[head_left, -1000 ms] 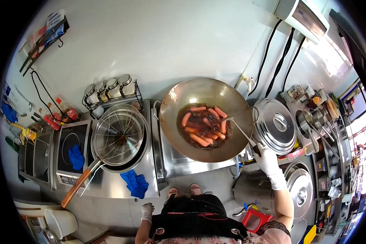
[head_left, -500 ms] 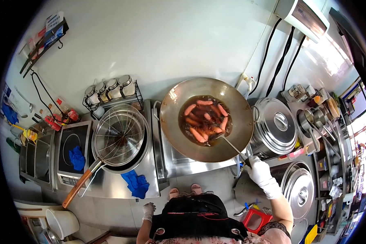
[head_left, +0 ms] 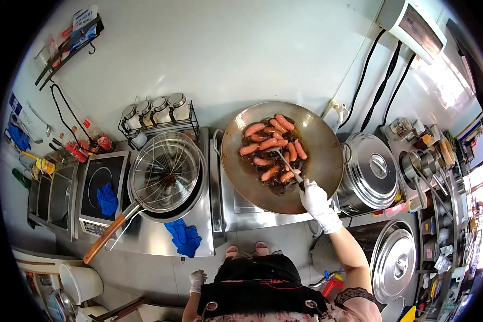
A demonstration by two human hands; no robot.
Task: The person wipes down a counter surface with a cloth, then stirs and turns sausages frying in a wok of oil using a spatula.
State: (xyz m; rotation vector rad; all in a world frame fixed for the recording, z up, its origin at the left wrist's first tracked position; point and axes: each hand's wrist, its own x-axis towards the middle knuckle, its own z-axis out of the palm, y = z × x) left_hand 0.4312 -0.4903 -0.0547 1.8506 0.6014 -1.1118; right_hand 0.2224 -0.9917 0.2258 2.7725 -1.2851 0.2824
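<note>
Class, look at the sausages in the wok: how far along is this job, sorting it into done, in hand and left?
Done: the sausages lie in the wok's dark liquid. In hand: the gloved right hand holds a long-handled utensil among them. Left, probably: lifting them out; the wire strainer rests beside the wok.

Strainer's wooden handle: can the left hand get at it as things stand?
Probably yes: the left hand hangs seemingly empty, and the wooden handle juts past the counter edge with nothing on it.
</note>
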